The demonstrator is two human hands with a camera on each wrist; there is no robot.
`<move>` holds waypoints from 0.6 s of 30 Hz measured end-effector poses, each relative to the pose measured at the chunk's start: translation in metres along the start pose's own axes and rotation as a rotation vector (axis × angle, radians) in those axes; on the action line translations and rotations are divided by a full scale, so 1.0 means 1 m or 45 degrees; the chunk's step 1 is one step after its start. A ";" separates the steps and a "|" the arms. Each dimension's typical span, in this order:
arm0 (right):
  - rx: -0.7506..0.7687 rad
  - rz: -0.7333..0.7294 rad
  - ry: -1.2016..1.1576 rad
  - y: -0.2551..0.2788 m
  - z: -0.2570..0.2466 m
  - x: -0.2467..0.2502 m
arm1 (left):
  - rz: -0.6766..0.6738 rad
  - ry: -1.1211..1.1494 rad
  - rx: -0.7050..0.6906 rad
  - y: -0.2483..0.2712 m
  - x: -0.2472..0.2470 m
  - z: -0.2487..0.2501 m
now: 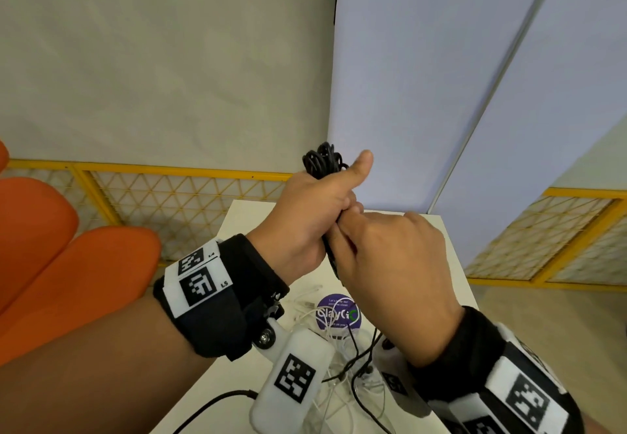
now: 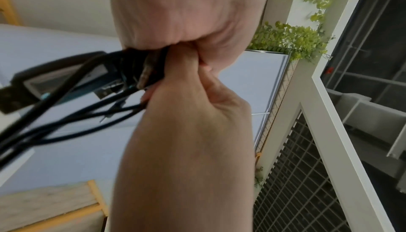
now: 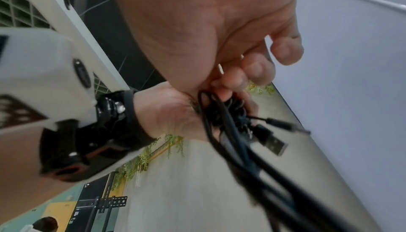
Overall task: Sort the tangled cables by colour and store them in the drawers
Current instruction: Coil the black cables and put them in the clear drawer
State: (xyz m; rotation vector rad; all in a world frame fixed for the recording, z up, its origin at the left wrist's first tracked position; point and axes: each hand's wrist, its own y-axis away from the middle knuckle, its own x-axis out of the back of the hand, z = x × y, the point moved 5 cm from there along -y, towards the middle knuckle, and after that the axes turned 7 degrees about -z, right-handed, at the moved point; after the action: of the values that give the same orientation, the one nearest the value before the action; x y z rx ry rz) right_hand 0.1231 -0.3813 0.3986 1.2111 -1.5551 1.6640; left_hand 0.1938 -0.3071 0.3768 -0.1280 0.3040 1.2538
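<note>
A bundle of black cables [image 1: 321, 158] is gripped in the left hand [image 1: 305, 226], whose fingers are curled round it while the thumb is stuck upward; the coiled loops are seen above the fist, raised over the white tabletop [image 1: 451, 257]. The right hand [image 1: 390, 264] is pressed against the left one, and its fingertips [image 3: 232, 79] are closed on the strands just below the fist. In the right wrist view two plugs are counted at the bundle: one flat USB plug [image 3: 273, 143] and one thin barrel plug [image 3: 283, 124]. The number of black cables in the bundle cannot be told. On the tabletop below the hands a loose tangle of white cables [image 1: 325, 342] is spread, crossed by a few black strands [image 1: 356, 359], over one round purple sticker [image 1: 339, 311]. Two wrist bands with printed markers are worn, one on each arm.
</note>
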 end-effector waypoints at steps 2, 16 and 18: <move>-0.036 -0.044 0.010 0.003 -0.001 -0.006 | 0.022 0.030 -0.033 -0.001 0.002 0.005; -0.279 -0.213 -1.039 0.010 0.015 -0.041 | 0.162 -0.090 -0.352 0.004 -0.002 0.027; -0.254 -0.189 -1.238 0.013 0.014 -0.041 | 0.187 -0.029 -0.356 0.002 0.002 0.036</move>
State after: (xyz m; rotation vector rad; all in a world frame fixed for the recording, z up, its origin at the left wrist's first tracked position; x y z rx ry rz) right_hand 0.1333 -0.3893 0.3558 2.1152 -2.0097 0.7812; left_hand 0.1977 -0.2952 0.4104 -0.3358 0.1180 1.4387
